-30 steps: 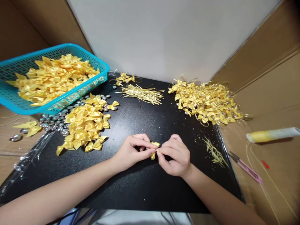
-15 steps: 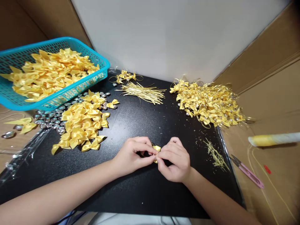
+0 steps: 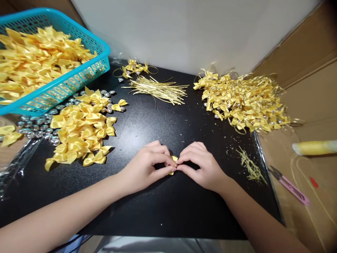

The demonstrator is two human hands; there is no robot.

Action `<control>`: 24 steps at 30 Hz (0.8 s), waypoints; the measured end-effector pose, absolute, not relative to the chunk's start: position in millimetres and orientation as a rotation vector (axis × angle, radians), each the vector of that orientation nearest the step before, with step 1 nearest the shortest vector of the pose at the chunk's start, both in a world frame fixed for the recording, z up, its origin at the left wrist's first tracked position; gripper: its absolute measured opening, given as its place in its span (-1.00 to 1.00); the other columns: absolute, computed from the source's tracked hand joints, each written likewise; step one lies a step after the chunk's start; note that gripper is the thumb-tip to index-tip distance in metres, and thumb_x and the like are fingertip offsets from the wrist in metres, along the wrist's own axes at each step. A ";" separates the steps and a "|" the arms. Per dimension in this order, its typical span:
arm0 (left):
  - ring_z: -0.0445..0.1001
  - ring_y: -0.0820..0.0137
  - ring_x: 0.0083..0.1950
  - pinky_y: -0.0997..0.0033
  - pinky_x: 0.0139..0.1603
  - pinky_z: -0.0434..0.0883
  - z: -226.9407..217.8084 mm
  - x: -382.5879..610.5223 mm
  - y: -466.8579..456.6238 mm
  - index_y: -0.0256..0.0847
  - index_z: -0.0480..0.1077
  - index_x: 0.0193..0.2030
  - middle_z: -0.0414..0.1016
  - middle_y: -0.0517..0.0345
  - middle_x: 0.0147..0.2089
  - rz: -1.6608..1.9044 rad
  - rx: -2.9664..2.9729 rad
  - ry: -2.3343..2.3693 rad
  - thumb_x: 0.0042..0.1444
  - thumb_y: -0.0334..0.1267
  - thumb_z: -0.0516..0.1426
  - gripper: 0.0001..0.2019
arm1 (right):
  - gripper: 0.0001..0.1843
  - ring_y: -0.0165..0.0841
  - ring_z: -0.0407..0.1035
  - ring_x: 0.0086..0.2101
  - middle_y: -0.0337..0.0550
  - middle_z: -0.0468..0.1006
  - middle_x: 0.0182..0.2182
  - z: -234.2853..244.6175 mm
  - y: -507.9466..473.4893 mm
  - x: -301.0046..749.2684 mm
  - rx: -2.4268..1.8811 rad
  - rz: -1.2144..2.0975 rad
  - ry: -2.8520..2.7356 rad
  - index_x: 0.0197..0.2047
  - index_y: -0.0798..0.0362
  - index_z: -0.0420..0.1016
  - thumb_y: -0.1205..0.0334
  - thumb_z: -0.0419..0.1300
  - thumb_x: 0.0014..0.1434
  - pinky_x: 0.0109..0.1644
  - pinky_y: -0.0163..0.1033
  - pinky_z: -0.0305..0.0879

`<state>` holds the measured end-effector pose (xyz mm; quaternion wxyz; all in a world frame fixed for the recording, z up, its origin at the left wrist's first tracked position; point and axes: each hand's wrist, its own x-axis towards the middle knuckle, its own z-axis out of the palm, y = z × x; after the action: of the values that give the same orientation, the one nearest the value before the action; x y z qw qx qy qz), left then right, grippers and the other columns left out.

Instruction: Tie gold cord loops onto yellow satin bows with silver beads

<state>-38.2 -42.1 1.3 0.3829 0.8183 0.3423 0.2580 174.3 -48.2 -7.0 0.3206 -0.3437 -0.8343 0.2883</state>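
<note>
My left hand (image 3: pixel 147 165) and my right hand (image 3: pixel 202 165) meet fingertip to fingertip low over the black mat (image 3: pixel 163 207). Both pinch one small yellow ribbon bow (image 3: pixel 173 160), mostly hidden between the fingers. A loose heap of plain yellow bows (image 3: pixel 81 130) lies to the left of my left hand. A bundle of gold cords (image 3: pixel 158 89) lies at the back of the mat. A larger heap of bows with gold loops and silver beads (image 3: pixel 244 102) sits at the back right.
A blue plastic basket (image 3: pixel 65 88) full of yellow bows stands at the back left, with silver beads (image 3: pixel 37 126) scattered below it. Gold cord trimmings (image 3: pixel 251 168), pink snips (image 3: pixel 289 186) and a yellow thread spool (image 3: pixel 314 147) lie at the right. Cardboard walls stand on both sides.
Both hands have closed tighter over the bow, so less of it shows. The view has shifted, so the basket and heaps sit higher and nearer the left edge.
</note>
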 end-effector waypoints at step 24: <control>0.28 0.44 -0.39 0.41 -0.27 0.19 2.6 -38.1 -43.9 -0.14 0.56 -0.33 0.38 0.23 -0.49 0.634 2.085 1.035 0.16 -0.31 0.18 -0.89 | -0.85 -0.35 0.28 -0.30 -0.21 0.45 -0.35 -1.6 -50.3 169.1 -1.085 0.664 -2.374 -0.34 0.04 0.26 0.36 0.02 0.31 -0.09 -0.15 0.02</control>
<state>-38.1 -43.9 2.6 0.3564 0.8075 0.4008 0.2454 169.1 -50.3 -1.6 0.2220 -0.3929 -0.8594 0.2403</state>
